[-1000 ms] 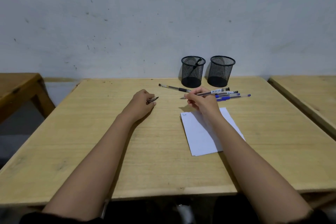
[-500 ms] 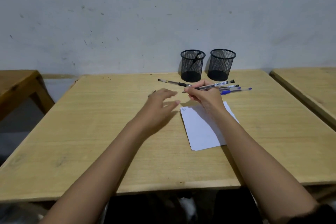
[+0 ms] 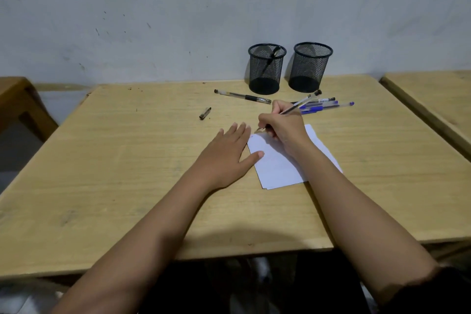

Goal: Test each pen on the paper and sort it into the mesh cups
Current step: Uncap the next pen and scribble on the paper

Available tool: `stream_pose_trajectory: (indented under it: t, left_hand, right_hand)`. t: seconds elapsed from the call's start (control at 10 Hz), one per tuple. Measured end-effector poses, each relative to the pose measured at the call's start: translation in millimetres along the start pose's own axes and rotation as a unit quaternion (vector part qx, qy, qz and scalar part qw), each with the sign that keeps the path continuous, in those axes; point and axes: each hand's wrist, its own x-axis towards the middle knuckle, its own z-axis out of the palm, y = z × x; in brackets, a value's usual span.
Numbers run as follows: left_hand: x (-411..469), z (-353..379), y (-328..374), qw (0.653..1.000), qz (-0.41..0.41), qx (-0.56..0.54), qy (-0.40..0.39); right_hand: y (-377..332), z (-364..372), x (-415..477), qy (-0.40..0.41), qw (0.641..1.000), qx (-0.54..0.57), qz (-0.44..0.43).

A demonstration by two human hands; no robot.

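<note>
My right hand (image 3: 285, 127) grips an uncapped clear pen (image 3: 300, 103), its tip touching the top left corner of the white paper (image 3: 277, 168). My left hand (image 3: 226, 153) lies flat and open on the table, thumb resting on the paper's left edge. A pen cap (image 3: 205, 113) lies alone on the table to the left. Two black mesh cups stand at the back: the left cup (image 3: 266, 69) holds one black pen, the right cup (image 3: 309, 67) looks empty. A black-grip pen (image 3: 242, 96) and several blue and black pens (image 3: 323, 106) lie in front of the cups.
The wooden table (image 3: 127, 186) ends at a grey wall behind the cups. A second table (image 3: 433, 99) stands close on the right, and another piece of wooden furniture (image 3: 17, 102) on the left.
My left hand let go of the pen cap, left it on the table and moved right to lie flat at the paper's edge. My right hand brought the pen tip down to the paper.
</note>
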Motion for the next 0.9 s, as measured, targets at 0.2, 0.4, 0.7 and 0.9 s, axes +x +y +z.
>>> stream_pose_trajectory:
  t: [0.2, 0.4, 0.7, 0.9]
  left_hand:
    - [0.6, 4.2, -1.3, 0.999, -0.015, 0.023, -0.017]
    - [-0.6, 3.1, -0.9, 0.999, -0.015, 0.025, -0.03]
    - [-0.3, 2.9, -0.8, 0.999, -0.018, 0.028, -0.031]
    - [-0.6, 2.5, 0.1, 0.999, -0.019, 0.027, -0.031]
  right_hand:
    - [1.0, 9.5, -1.9, 0.002, 0.998, -0.052, -0.023]
    - [2.0, 9.9, -3.0, 0.011, 0.998, -0.051, -0.033]
    - [1.1, 11.1, -4.5, -0.016, 0.998, -0.045, -0.036]
    - [1.9, 10.7, -2.9, -0.004, 0.998, -0.054, -0.037]
